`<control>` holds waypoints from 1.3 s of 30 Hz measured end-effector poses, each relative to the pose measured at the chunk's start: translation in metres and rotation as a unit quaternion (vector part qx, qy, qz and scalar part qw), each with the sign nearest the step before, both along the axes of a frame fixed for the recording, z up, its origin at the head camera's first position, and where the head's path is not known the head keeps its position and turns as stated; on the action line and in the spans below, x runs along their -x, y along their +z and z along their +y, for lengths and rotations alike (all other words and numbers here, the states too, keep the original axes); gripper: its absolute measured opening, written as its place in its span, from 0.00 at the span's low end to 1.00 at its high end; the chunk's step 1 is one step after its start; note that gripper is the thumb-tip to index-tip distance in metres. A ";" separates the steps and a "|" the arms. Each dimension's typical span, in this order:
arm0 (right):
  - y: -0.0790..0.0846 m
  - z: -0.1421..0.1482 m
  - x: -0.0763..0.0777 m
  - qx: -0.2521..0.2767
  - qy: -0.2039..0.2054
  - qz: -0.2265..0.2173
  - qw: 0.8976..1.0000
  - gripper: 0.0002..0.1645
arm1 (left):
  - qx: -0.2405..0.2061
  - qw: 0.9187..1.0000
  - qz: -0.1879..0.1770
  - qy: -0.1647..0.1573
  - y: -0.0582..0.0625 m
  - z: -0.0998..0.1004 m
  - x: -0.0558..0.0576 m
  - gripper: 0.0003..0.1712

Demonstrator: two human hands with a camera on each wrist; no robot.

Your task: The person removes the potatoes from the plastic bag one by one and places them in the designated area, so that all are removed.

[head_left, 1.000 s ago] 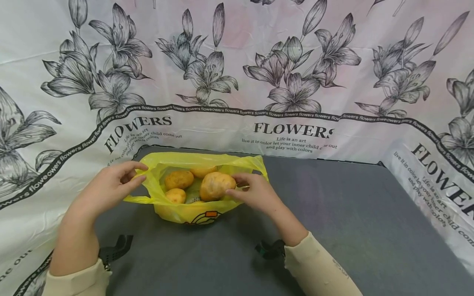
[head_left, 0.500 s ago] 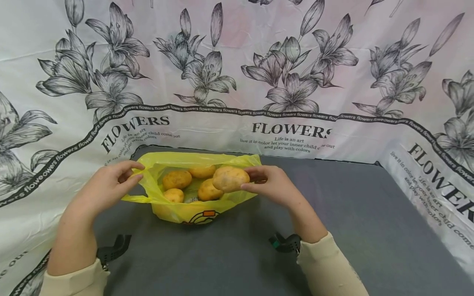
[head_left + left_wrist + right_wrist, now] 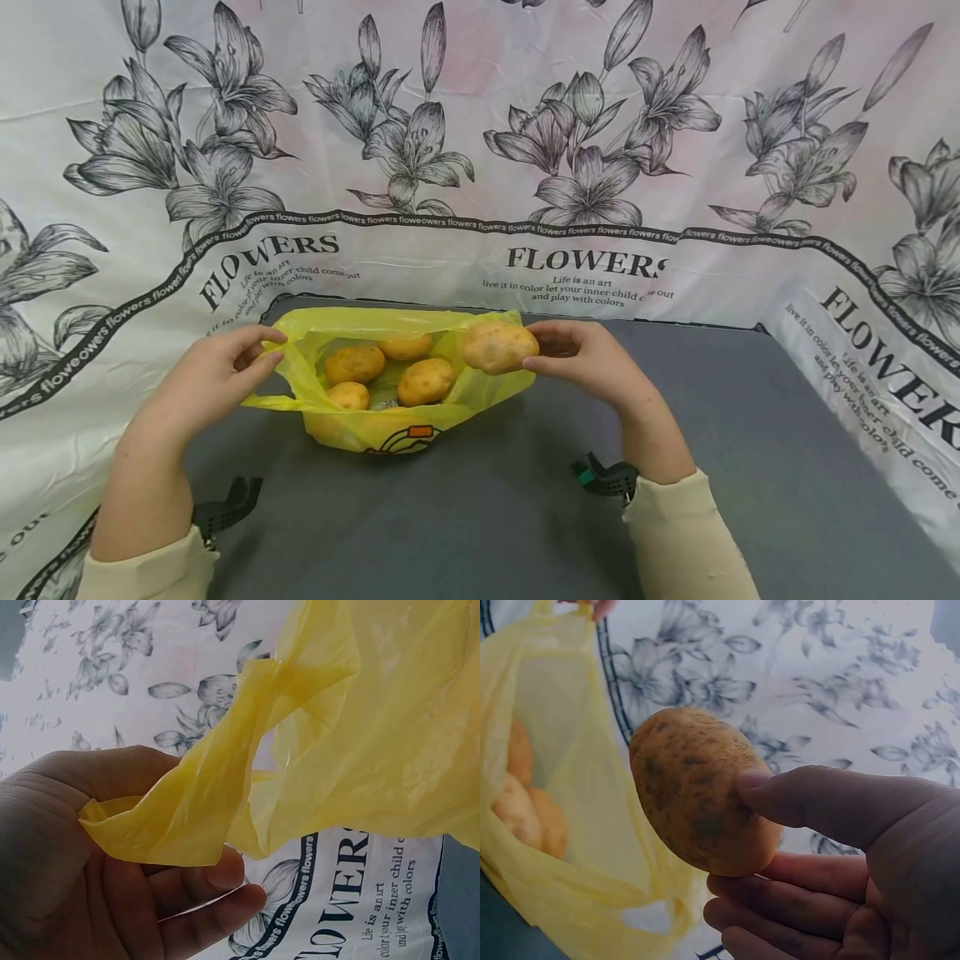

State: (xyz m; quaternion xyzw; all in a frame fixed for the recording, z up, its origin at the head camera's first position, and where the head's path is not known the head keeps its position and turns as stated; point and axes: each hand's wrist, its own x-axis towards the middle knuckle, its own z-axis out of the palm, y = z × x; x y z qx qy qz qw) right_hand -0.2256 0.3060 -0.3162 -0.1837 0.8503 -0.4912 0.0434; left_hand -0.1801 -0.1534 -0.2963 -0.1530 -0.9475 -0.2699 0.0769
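Note:
A yellow plastic bag [image 3: 345,432] stands on the grey table with its mouth spread wide. Several potatoes [image 3: 426,382] lie inside it. My left hand [image 3: 217,375] pinches the bag's left handle between thumb and fingers; in the left wrist view the handle's yellow film [image 3: 187,806] runs across the palm. Over the bag's right side, my right hand [image 3: 592,358] holds a large potato [image 3: 498,347] by its right end. The right wrist view shows the thumb on top of this potato [image 3: 697,791] and the fingers beneath it.
The dark grey table [image 3: 720,433] extends to the right of the bag and in front of it. Behind and at both sides hangs a white floral sheet [image 3: 420,242]. A dark wrist mount [image 3: 603,477] sits at the right wrist, another mount [image 3: 228,507] at the left.
My right hand has lifted the large potato and moved it right, from inside the bag to above its right edge. Another potato beneath has come into view. The left hand keeps its hold.

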 end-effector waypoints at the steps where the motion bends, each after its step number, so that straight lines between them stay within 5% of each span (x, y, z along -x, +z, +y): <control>1: 0.001 0.003 0.000 -0.002 -0.001 0.002 1.000 0.30 | 0.001 1.000 0.001 0.001 0.000 0.000 0.000 0.17; 20: 0.004 0.053 0.003 -0.005 -0.047 -0.020 0.999 0.34 | 0.002 1.000 -0.002 0.001 -0.001 0.000 0.002 0.18; 39: -0.018 0.088 0.020 0.004 -0.097 -0.062 0.993 0.40 | 0.006 1.000 -0.010 0.003 -0.003 -0.003 0.004 0.18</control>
